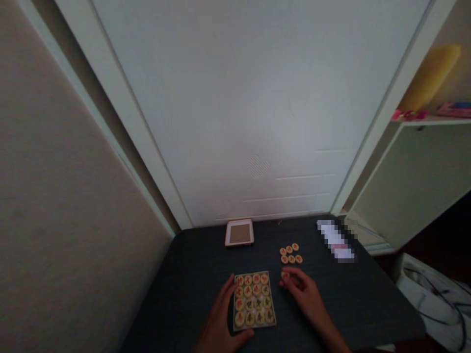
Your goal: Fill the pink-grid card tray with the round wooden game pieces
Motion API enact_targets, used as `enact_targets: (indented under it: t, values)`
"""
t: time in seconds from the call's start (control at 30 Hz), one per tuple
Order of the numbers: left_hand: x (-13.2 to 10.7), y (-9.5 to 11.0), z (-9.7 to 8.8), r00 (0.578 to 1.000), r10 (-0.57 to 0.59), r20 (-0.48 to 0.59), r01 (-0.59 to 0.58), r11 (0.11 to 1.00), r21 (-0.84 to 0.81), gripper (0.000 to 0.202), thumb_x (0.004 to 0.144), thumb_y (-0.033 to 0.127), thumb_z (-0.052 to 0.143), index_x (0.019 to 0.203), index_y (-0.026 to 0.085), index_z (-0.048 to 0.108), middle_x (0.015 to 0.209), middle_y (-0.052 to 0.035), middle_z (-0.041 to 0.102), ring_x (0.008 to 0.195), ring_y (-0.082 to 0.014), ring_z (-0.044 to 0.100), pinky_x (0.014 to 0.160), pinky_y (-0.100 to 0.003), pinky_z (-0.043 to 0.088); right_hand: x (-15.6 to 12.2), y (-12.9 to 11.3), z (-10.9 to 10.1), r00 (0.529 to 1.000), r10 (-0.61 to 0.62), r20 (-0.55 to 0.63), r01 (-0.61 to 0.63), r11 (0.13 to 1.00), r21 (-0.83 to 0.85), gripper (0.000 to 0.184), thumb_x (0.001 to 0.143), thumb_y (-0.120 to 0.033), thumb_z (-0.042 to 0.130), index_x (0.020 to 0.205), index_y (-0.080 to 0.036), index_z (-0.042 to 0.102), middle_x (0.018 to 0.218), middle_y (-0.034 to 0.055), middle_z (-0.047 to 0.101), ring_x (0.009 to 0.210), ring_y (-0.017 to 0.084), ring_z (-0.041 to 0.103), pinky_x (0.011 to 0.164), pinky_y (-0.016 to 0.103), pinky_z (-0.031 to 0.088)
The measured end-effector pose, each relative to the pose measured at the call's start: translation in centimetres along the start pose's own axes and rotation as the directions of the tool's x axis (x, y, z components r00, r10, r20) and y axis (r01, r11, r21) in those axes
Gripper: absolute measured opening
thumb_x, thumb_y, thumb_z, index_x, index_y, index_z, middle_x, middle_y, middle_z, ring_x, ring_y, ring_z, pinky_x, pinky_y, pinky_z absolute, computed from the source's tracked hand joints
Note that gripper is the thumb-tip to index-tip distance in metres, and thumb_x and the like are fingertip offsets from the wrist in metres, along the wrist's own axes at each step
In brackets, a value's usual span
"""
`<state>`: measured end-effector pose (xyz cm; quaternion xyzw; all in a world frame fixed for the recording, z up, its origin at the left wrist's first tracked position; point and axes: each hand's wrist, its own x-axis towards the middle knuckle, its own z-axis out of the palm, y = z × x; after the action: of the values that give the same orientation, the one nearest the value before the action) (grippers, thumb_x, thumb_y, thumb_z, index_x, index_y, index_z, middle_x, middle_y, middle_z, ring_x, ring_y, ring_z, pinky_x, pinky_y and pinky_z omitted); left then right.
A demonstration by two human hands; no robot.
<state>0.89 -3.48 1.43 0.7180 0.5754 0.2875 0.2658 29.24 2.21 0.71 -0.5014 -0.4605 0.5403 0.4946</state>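
Observation:
A square clear box [273, 316] of round Chinese chess pieces lies on the dark table, its pieces set in rows with red and black characters. My left hand [222, 316] grips the box along its left side, fingers at the far left corner and thumb by the near edge. To the right of the box, my right hand [301, 291] pinches a Chinese chess piece [284, 275] between thumb and fingers, just above or on the table; which one I cannot tell. Beyond it lie several loose pieces [291, 259] with red characters, in two short rows.
A shallow square lid or tray [240, 233] with a brown centre sits at the table's back edge. At the back right lies a pixelated white object [334, 240]. A white panel [253, 122] stands behind the dark table [176, 294]; cables [437, 289] lie at the lower right.

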Motion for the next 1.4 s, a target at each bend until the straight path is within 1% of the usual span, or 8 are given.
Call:
enact_targets:
  t: [0.13,0.33,0.5,0.67,0.8,1.0,1.23,1.4]
  values:
    - [0.8,0.5,0.8,0.999,0.004,-0.038,-0.004,1.000,-0.014,0.094,0.067,0.028,0.083,0.150,0.028,0.039,0.159,-0.0113,0.037,0.145,-0.0352,0.038,0.117,-0.056,0.037,0.1,0.4,0.1,1.000,0.012,0.023,-0.012,1.000,-0.004,0.052,0.076,-0.059,0.077,0.109,-0.019,0.070,0.081,0.0058,0.076,0.084,0.026,0.074,0.076,0.034,0.054]
    - [1.9,0.6,2.0,0.999,-0.002,-0.051,0.001,1.000,-0.024,0.091,0.068,0.026,0.081,0.149,0.026,0.039,0.159,-0.0110,0.037,0.145,-0.0346,0.037,0.118,-0.055,0.035,0.5,0.2,0.1,1.000,0.002,-0.015,-0.003,0.998,-0.058,0.049,0.078,-0.060,0.075,0.105,-0.019,0.074,0.082,0.0061,0.076,0.079,0.024,0.072,0.071,0.031,0.054]
    - [2.7,0.7,1.8,0.999,0.005,-0.034,-0.006,0.999,-0.038,0.097,0.063,0.025,0.085,0.149,0.029,0.039,0.161,-0.0101,0.033,0.145,-0.0362,0.035,0.118,-0.057,0.035,0.4,0.3,-0.2,0.998,-0.011,-0.056,0.008,0.999,-0.042,0.049,0.075,-0.062,0.075,0.100,-0.021,0.076,0.085,0.0068,0.076,0.078,0.025,0.071,0.071,0.033,0.056]
    - [4.0,1.3,1.0,0.997,0.014,-0.074,-0.018,0.999,-0.045,0.059,0.088,0.036,0.066,0.143,0.031,0.047,0.160,-0.0077,0.036,0.144,-0.0313,0.040,0.117,-0.053,0.038,0.1,0.3,0.0,0.996,-0.004,-0.089,0.002,1.000,-0.027,0.049,0.075,-0.063,0.076,0.100,-0.021,0.076,0.085,0.0069,0.076,0.078,0.025,0.071,0.072,0.032,0.057]
    - [5.0,1.5,1.0,0.998,0.025,-0.062,-0.029,0.997,-0.074,0.045,0.094,0.038,0.059,0.138,0.030,0.054,0.157,-0.0071,0.041,0.140,-0.0288,0.046,0.115,-0.048,0.042,0.0,0.2,0.2,0.996,-0.015,-0.086,0.014,1.000,-0.003,0.046,0.076,-0.060,0.076,0.100,-0.021,0.076,0.085,0.0066,0.076,0.079,0.024,0.071,0.072,0.031,0.057]
    - [5.8,1.4,1.5,0.997,0.049,-0.052,-0.056,0.989,-0.136,0.038,0.094,0.036,0.059,0.131,0.028,0.061,0.150,-0.0090,0.049,0.136,-0.0290,0.050,0.115,-0.049,0.041,0.1,0.9,-0.1,0.994,-0.067,-0.087,0.065,0.997,-0.029,0.044,0.077,-0.057,0.077,0.102,-0.021,0.075,0.088,0.0072,0.075,0.083,0.024,0.071,0.077,0.033,0.057]
    - [6.5,1.1,2.2,0.998,0.036,-0.057,-0.046,0.984,-0.175,0.038,0.094,0.034,0.058,0.131,0.027,0.060,0.147,-0.0101,0.051,0.135,-0.0287,0.051,0.114,-0.052,0.041,0.1,1.3,0.0,0.995,-0.088,-0.054,0.088,0.996,0.001,0.043,0.077,-0.054,0.078,0.105,-0.021,0.073,0.093,0.0076,0.075,0.086,0.024,0.071,0.078,0.033,0.057]
    - [6.7,0.8,2.4,0.996,0.037,-0.075,-0.051,0.978,-0.202,0.039,0.093,0.037,0.061,0.130,0.027,0.061,0.145,-0.0112,0.054,0.134,-0.0298,0.051,0.114,-0.053,0.040,0.1,1.0,0.0,0.997,-0.063,-0.048,0.061,0.997,-0.036,0.041,0.077,-0.054,0.078,0.101,-0.021,0.075,0.088,0.0053,0.074,0.082,0.022,0.070,0.075,0.029,0.055]
